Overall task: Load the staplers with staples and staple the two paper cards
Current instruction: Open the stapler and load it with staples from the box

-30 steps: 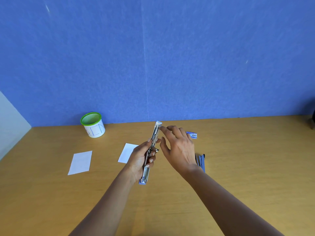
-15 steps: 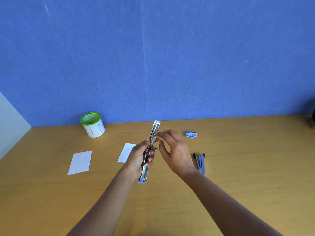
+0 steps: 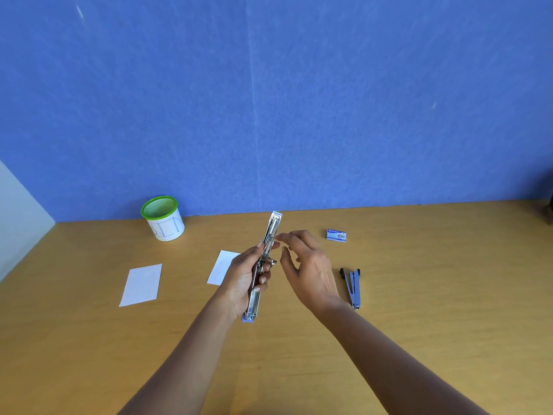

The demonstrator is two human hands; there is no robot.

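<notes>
Head view: the left hand (image 3: 245,277) curls round a metal stapler (image 3: 273,227), unfolded straight and held upright over the middle of the wooden desk (image 3: 419,295). The right hand (image 3: 311,271) is loosely curved, its fingertips (image 3: 279,236) at the staple channel; whether they pinch anything cannot be told. A second stapler (image 3: 353,286) lies rightward, a blue printed box (image 3: 336,235) nearer the back edge. Two white cards (image 3: 141,284) (image 3: 223,266) lie leftward. A green-rimmed mesh cup (image 3: 163,218) at the back edge reads "BEN".

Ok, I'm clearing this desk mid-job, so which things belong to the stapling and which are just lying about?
Job: open stapler, gripped by the left hand, right hand at its rail; second stapler; staple box; left card; right card.
Lying about: green-rimmed pot.
</notes>
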